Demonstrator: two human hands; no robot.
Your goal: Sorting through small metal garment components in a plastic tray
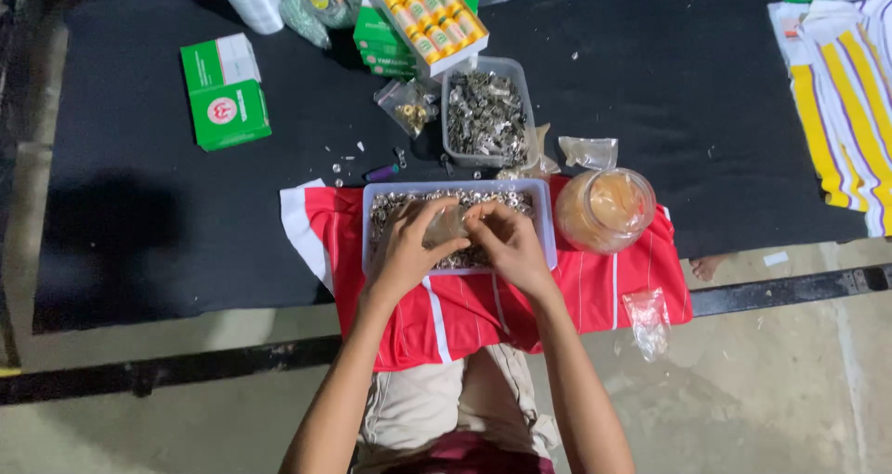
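Working close together over the white tray (548, 216) of small metal rings, the left hand (409, 246) and right hand (506, 242) pinch a small clear plastic bag (446, 225) between them. It looks like bagging in progress; a steady open bag mouth matters. Beyond the hands sits a clear tub (450, 111) of metal parts, a round jar (606, 210) to the right.

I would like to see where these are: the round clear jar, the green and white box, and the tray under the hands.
Round clear jar (606, 210), head view, middle of its top.
Green and white box (226, 91), head view, centre of its lid.
Tray (548, 216), head view, right rim.
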